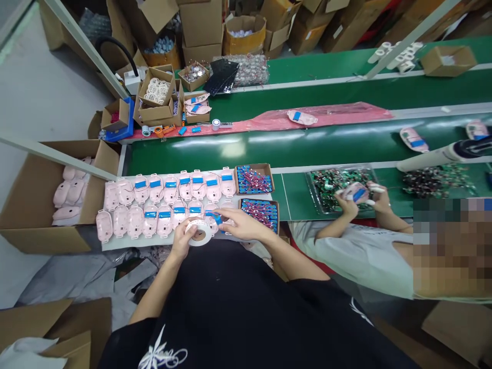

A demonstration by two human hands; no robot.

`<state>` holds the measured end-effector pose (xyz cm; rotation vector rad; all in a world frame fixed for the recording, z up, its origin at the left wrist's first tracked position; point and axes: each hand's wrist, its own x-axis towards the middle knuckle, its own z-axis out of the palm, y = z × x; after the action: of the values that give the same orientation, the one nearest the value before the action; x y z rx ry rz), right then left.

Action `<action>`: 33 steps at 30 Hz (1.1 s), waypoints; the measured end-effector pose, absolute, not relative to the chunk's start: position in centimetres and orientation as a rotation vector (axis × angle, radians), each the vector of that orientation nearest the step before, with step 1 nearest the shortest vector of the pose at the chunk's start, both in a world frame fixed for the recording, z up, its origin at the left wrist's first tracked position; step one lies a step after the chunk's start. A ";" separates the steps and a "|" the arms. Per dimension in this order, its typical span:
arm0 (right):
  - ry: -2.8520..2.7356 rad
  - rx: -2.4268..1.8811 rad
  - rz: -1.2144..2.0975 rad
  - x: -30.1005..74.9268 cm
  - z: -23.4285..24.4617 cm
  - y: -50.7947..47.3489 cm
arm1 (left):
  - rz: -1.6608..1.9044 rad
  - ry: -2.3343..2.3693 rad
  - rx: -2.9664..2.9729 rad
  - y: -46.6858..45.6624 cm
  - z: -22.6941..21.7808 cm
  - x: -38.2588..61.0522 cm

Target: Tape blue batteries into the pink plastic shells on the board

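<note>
Gripping the white tape roll (199, 231) in your left hand (180, 242), with your right hand (246, 224) closed on the blue tape strip (214, 217), hold it square over the pink plastic housing (210, 225) toward the right end of the near row, on the white sheet (146, 244).

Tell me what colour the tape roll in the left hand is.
The white tape roll has a brown cardboard core, shown best in the head view.

Inspected: pink plastic housings (135, 221) carry blue battery packs (140, 184); white tape roll (199, 231), green conveyor belt (230, 148), black shirt (230, 307) with white print.
</note>
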<state>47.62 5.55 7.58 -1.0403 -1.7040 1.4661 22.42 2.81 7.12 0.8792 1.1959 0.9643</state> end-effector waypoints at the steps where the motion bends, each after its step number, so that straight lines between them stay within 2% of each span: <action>1: -1.747 -1.031 1.481 47.3 7.5 5.5 | 0.969 1.195 0.895 2.7 7.1 22.4; 5: -1.560 -0.948 1.669 44.0 5.5 4.6 | 1.031 1.234 0.914 2.2 7.0 21.9; 12: -0.516 -0.928 1.827 34.5 0.7 0.3 | 1.360 1.331 0.532 1.5 6.5 20.6; 16: -0.410 -0.905 1.869 32.3 -0.1 5.4 | 1.363 1.416 0.463 0.7 5.8 17.1; 20: -0.503 -0.902 1.706 28.7 -0.8 15.2 | 1.263 1.431 0.383 0.0 4.9 8.9; 24: -0.736 -0.891 1.855 20.2 -2.3 20.0 | 1.433 1.484 0.237 0.5 4.1 -1.5; 27: -0.936 -0.957 1.829 12.5 -4.6 22.1 | 1.480 1.495 0.188 1.0 3.4 -8.1; 33: -1.903 -1.260 1.439 -0.2 -9.9 30.6 | 1.391 1.519 0.059 0.6 1.4 -17.2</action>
<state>-0.17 30.57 -9.95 -1.2596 -1.9030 1.4391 -17.24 0.61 1.39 0.0589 1.5193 1.3905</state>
